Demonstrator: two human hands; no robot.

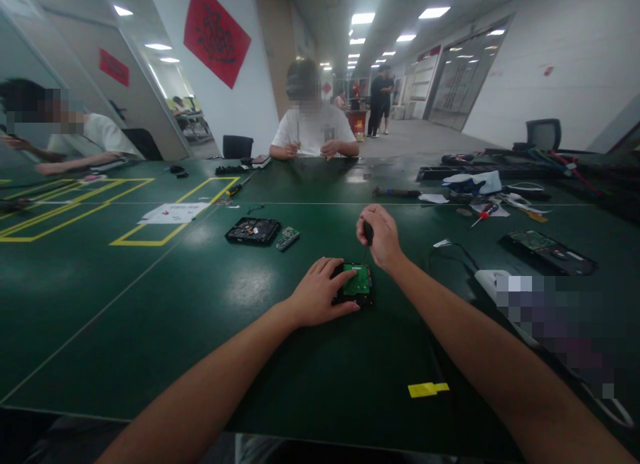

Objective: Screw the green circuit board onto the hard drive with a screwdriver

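A hard drive point(371, 292) with a green circuit board point(356, 279) facing up lies on the table in front of me. My left hand point(323, 292) is laid over its left side, holding it against the tabletop with the fingers apart and one fingertip on the board. In my right hand point(381, 235) is a screwdriver point(369, 233), its dark handle gripped in closed fingers. Its thin shaft points down to the far right part of the board; whether the tip sits in a screw is too small to tell.
Beyond my left hand lie an opened hard drive point(253, 231) and a loose circuit board point(288, 238). To the right are another drive point(549, 252), a pale blurred device point(493, 281) with a cable, and tools. Yellow tape point(429, 389) lies near me. A person point(315, 127) sits opposite.
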